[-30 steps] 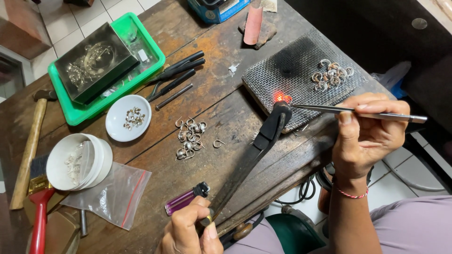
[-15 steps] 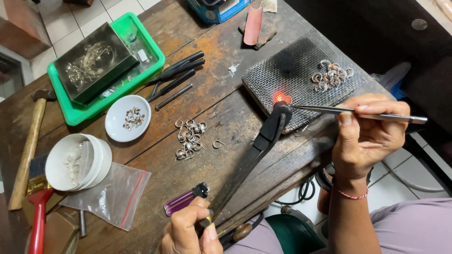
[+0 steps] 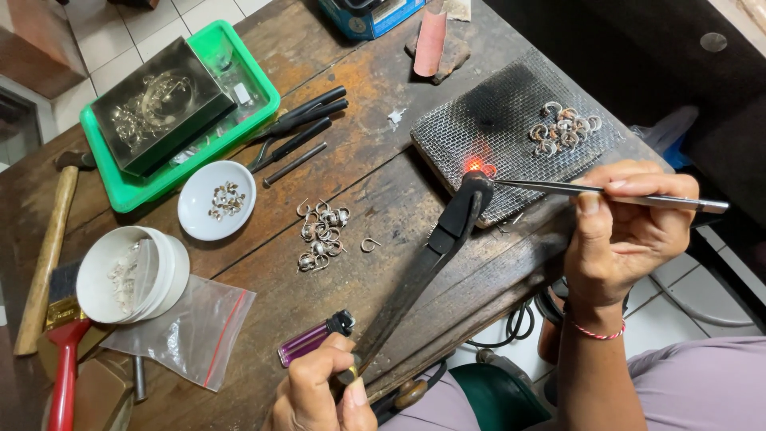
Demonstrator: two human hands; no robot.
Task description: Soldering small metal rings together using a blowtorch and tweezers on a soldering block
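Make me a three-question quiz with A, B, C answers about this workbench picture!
1. Where is the glowing piece?
A. on the wire mesh pad
B. in the white dish
C. in the green tray

2. What colour is the lighter?
A. yellow
B. purple
C. blue

3. What is the right hand doing?
A. resting empty
B. holding a hammer
C. holding tweezers

Answers:
1. A, the orange glow sits on the mesh near its front edge, at the torch tip.
2. B, its see-through body is purple, lying near the left hand.
3. C, the fingers pinch slim metal tweezers pointing at the glow.
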